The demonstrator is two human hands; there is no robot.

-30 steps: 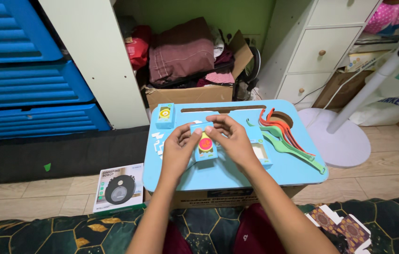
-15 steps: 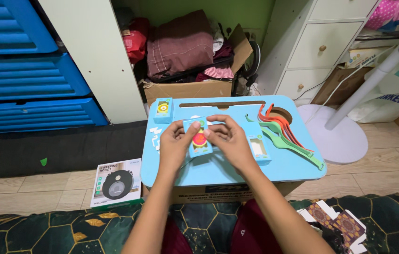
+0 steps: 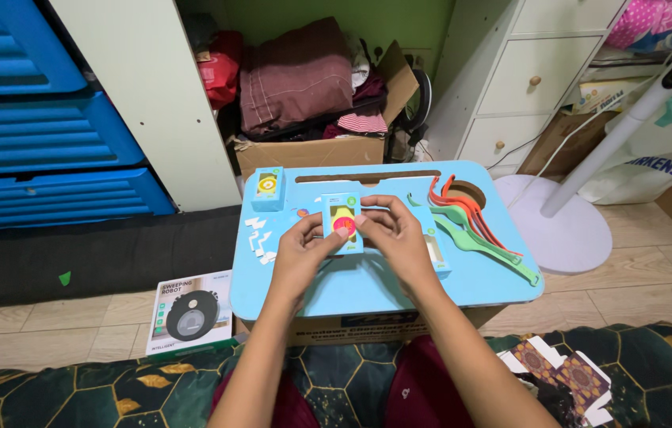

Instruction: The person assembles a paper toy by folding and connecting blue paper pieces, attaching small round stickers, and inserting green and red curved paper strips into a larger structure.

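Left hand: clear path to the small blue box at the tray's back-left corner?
Probably yes. The left hand grips the small card box together with the right hand; only white paper scraps lie before the blue box.

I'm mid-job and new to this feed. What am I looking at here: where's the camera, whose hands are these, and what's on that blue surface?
No machine here: a person's two bare hands, filmed by one camera worn on their head, looking down. The left hand and right hand together hold a small light-blue box with a yellow and red picture, above a light-blue lap table. On the table lie another small blue box, white paper scraps, and green and orange strips. A robot-vacuum box lies on the floor at the left.
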